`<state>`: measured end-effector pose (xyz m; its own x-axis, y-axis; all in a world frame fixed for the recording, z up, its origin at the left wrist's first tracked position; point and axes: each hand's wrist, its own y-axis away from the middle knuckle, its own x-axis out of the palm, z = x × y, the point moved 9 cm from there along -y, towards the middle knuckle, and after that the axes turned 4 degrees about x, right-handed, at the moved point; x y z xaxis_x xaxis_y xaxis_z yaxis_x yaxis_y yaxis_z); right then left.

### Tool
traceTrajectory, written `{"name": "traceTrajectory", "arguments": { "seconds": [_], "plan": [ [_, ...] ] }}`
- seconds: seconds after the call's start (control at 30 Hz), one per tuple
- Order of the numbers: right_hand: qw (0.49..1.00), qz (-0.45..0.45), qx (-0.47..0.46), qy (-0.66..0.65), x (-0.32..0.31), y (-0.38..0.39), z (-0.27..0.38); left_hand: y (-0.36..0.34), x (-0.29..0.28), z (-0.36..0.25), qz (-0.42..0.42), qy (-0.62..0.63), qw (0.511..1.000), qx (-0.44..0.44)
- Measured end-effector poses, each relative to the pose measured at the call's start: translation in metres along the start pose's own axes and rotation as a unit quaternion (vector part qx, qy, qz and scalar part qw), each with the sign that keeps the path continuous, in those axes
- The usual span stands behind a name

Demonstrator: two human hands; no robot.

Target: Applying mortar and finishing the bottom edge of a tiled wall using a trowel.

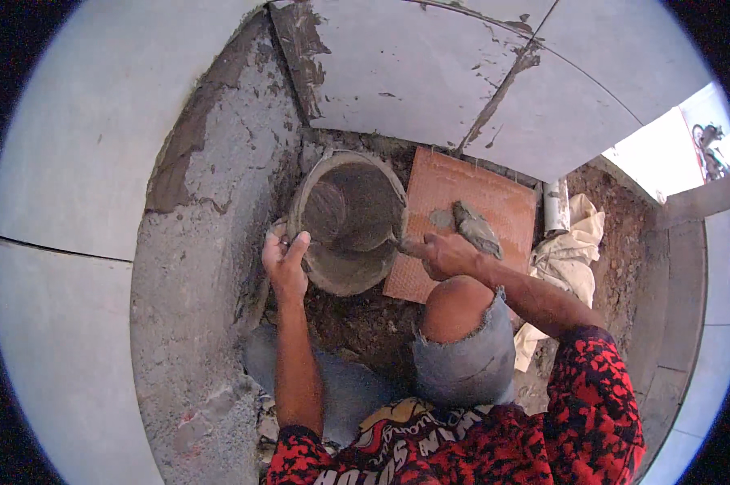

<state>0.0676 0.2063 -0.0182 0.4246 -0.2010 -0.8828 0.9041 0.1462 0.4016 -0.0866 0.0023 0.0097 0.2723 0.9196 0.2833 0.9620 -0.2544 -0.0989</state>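
Big stuff first: pale tiles [413, 73] are lining the top and left of the view, grey smears running along some joints. Rough concrete face [219, 153] is standing at left, between the tiling and the work spot. Bare soil [628, 242] is showing at right, with darker ground below the bucket. Person's jeans [466, 364] are filling the lower middle, right knee poking out through a frayed tear and overlapping the near edge of the orange tile [438, 182] in view. That tile is lying textured face up, at the foot of the pale tiles.

Bucket [340, 271] is sitting just left of it, next to the concrete; mouth is facing the camera, grey mix [369, 212] is coating and partly filling the inside. Cream cloth [571, 263] is lying crumpled right of the orange tile.

Left hand [285, 263] is gripping the bucket's left rim, thumb lying over the edge. Right hand [452, 255] is clenching the handle of a tool at the opposite rim. Grey lump [476, 230] is resting on the orange tile, just behind the right wrist. Short pale pipe [556, 206] is poking up beside the cloth. Tool [413, 246] is reaching into the bucket; mix is hiding its far end, so can't tell its shape.
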Motion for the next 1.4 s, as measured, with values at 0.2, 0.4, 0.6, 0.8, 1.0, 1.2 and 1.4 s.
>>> {"name": "traceTrajectory", "arguments": {
  "seconds": [0.2,0.4,0.6,0.8,1.0,1.2,1.4],
  "plan": [
    [0.971,-0.22,0.024,-0.09,-0.045,-0.008,0.01,-0.001,0.007,-0.009,0.011,-0.036,0.999,-0.006],
    [0.988,-0.079,0.061,-0.116,-0.023,-0.004,-0.005,0.0,-0.001,-0.004,-0.012,-0.014,1.0,-0.013],
    [0.98,-0.044,-0.035,-0.192,0.002,-0.031,0.017,-0.006,-0.012,0.005,-0.033,-0.001,0.999,-0.027],
    [0.956,-0.27,-0.059,-0.093,-0.052,-0.009,0.016,-0.007,-0.012,-0.004,-0.048,0.002,0.999,-0.016],
    [0.995,-0.032,-0.085,-0.036,-0.008,-0.012,0.021,-0.006,-0.009,-0.019,-0.046,-0.002,0.999,0.026],
    [0.966,-0.223,-0.046,-0.122,-0.051,-0.021,0.016,-0.004,0.004,-0.01,-0.007,-0.041,0.999,0.006],
    [0.998,0.007,-0.021,-0.059,-0.002,-0.014,0.013,-0.007,-0.008,-0.012,-0.033,-0.023,0.999,0.012]
  ]
}}
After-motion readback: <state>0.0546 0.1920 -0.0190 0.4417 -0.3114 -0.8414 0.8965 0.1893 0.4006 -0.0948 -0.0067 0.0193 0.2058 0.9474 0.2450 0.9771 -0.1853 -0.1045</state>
